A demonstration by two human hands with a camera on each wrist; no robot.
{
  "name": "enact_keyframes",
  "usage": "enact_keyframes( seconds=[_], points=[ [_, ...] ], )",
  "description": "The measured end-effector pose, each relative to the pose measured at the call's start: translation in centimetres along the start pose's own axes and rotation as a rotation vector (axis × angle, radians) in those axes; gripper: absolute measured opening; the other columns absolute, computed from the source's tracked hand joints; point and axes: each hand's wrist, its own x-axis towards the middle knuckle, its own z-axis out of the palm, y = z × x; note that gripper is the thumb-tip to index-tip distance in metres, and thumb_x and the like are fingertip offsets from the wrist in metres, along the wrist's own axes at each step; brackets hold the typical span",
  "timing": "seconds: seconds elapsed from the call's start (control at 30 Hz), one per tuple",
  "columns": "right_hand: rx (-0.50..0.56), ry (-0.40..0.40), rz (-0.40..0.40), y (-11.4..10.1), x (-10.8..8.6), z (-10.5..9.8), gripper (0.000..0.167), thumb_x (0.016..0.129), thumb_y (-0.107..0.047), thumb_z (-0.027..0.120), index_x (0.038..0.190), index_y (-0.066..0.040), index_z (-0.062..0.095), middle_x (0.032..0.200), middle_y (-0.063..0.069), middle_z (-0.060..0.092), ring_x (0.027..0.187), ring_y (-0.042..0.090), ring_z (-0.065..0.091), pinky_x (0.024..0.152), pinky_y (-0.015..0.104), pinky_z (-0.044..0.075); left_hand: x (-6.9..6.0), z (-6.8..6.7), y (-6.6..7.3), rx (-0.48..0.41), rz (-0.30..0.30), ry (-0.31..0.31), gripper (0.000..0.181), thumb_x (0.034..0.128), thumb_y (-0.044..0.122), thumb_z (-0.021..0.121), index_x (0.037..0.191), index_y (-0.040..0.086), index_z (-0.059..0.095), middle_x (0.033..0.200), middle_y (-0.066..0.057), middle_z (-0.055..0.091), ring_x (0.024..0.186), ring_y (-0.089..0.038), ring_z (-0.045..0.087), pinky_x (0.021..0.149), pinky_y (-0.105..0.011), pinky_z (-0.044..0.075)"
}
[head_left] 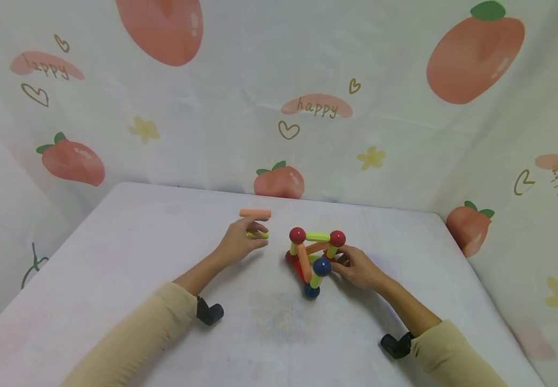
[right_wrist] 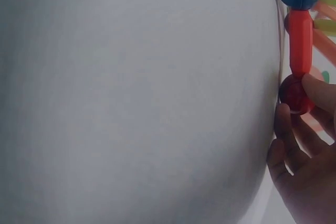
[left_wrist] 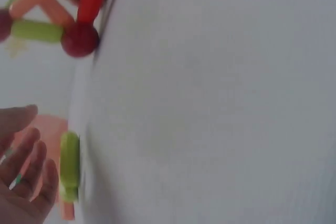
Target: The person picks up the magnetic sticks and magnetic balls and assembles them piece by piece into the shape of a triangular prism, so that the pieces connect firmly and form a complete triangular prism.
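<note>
Pinching a red ball (right_wrist: 292, 96) with right hand (head_left: 360, 267); steady it lightly. With left hand (head_left: 239, 242) empty and spread, close squarely on the yellow-green rod (left_wrist: 69, 161) beside the fingertips.

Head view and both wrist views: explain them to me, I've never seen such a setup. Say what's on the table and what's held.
There's no machine here, just a person's bare left hand and right hand, with a small black camera on each wrist. The wide picture comes from a camera worn on the head; the two closer ones come from the wrists, so the table looks tipped. On it stands a ball-and-rod toy frame. Near the left hand lie a loose orange rod and a yellow-green rod. The right fingers grip a red ball at the frame's base; the left hand holds nothing.
</note>
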Motion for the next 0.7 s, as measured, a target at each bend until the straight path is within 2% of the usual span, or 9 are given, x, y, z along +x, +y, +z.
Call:
enact_keyframes(
  seconds=[0.1, 0.2, 0.37, 0.6, 0.7],
  points=[
    [0.002, -0.001, -0.003, 0.0, 0.0, 0.0, 0.035, 0.095, -0.017, 0.068, 0.127, -0.005, 0.059, 0.124, 0.013, 0.062, 0.1, 0.023, 0.062, 0.083, 0.032, 0.052, 0.2, -0.8, -1.1, 0.009, -0.067, 0.034, 0.047, 0.085, 0.001, 0.076, 0.13, 0.001, 0.06, 0.11, -0.012, 0.071, 0.101, -0.027, 0.066, 0.088, -0.041, 0.055],
    [0.005, -0.002, -0.004, 0.1, 0.0, 0.0, 0.035, 0.095, -0.017, 0.068, 0.127, -0.005, 0.059, 0.123, 0.012, 0.062, 0.099, 0.023, 0.062, 0.083, 0.031, 0.053, 0.3, -1.2, -1.8, 0.017, -0.092, 0.039, 0.043, 0.0855, 0.0, 0.074, 0.127, -0.002, 0.061, 0.112, -0.014, 0.07, 0.103, -0.029, 0.065, 0.087, -0.041, 0.055],
    [0.003, -0.003, -0.002, 0.1, 0.0, 0.0, 0.036, 0.095, -0.018, 0.068, 0.127, -0.004, 0.059, 0.121, 0.011, 0.063, 0.097, 0.022, 0.061, 0.081, 0.03, 0.053, 0.7, -1.4, -2.2, 0.039, -0.128, 0.005, 0.037, 0.0851, -0.001, 0.074, 0.121, 0.0, 0.064, 0.114, -0.014, 0.068, 0.102, -0.029, 0.063, 0.086, -0.037, 0.055],
    [0.001, 0.003, -0.001, 0.1, 0.0, 0.0, 0.036, 0.096, -0.017, 0.068, 0.127, -0.003, 0.059, 0.12, 0.011, 0.063, 0.096, 0.022, 0.062, 0.081, 0.03, 0.053, 1.0, -1.3, -2.7, 0.17, -0.157, -0.036, 0.033, 0.0828, 0.002, 0.076, 0.114, -0.002, 0.069, 0.11, -0.012, 0.07, 0.094, -0.024, 0.06, 0.083, -0.037, 0.052],
    [0.0, 0.006, 0.0, 0.1, 0.0, 0.0, 0.036, 0.095, -0.016, 0.068, 0.128, -0.003, 0.059, 0.12, 0.011, 0.064, 0.096, 0.022, 0.062, 0.081, 0.03, 0.053, 0.9, -1.3, -2.7, 0.186, -0.155, -0.049, 0.031, 0.084, 0.003, 0.076, 0.114, -0.001, 0.071, 0.11, -0.011, 0.071, 0.094, -0.023, 0.061, 0.084, -0.038, 0.052]
  ],
)
